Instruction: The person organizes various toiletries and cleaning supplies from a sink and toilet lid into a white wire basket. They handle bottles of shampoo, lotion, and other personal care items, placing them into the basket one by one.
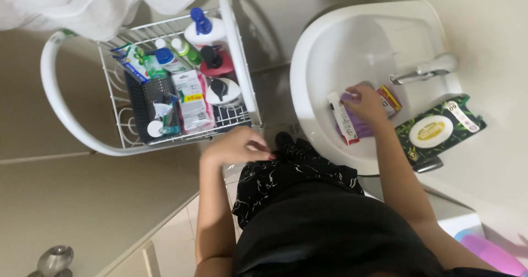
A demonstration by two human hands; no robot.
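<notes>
My right hand (366, 104) reaches into the white sink (313, 62) and rests on a purple item (360, 127) lying in the basin beside a white and red tube (344, 118). My left hand (237, 147) hovers with fingers curled against my black patterned clothing, just below the white wire rack (237, 46). It holds nothing that I can see.
The rack holds several bottles, a dark basket (147, 94) and packets. A chrome tap (422, 71) sits at the sink's right side. A green pack of wipes (438, 130) lies on the sink edge. A white towel (82, 2) hangs at top left. A metal door knob (55, 259) is at bottom left.
</notes>
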